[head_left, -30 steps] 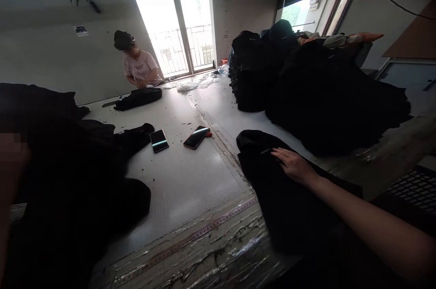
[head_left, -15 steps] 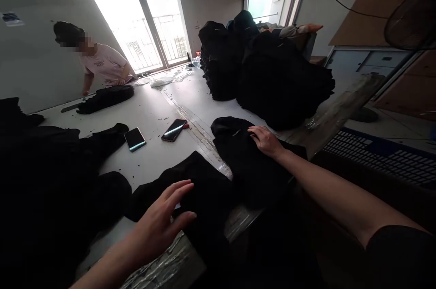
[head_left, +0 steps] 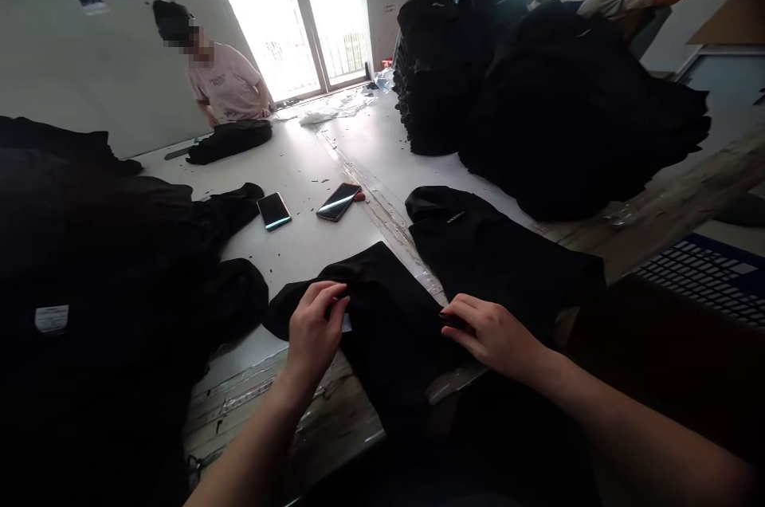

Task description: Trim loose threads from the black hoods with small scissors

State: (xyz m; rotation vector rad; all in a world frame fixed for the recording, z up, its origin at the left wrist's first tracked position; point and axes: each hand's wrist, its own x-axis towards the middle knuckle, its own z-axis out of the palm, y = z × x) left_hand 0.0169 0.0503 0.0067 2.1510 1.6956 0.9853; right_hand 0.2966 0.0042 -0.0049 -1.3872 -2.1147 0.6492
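Note:
In front of me a black garment [head_left: 388, 308] lies over the table's near edge, a small white label showing by my left hand. My left hand [head_left: 316, 324] is closed in a pinch on its left part. At its right edge, my right hand [head_left: 493, 332] has thumb and fingers closed on dark fabric that seems to be the same garment. Just beyond my right hand, a second black garment [head_left: 496, 244] with small pale lettering lies flat. A large heap of black garments [head_left: 119, 252], one with a white label, fills the left side.
Two phones, a left one [head_left: 274, 212] and a right one [head_left: 339, 202], lie mid-table beside a small red object [head_left: 359, 197]. Tall black garment stacks [head_left: 574, 108] stand at back right. A person [head_left: 224, 80] works across the table. A blue basket [head_left: 711, 272] sits low at right.
My right hand has left the lettered garment, moved nearer and closed on the nearer garment's edge. My left hand, open before, has closed on the nearer one. The view has shifted right to left.

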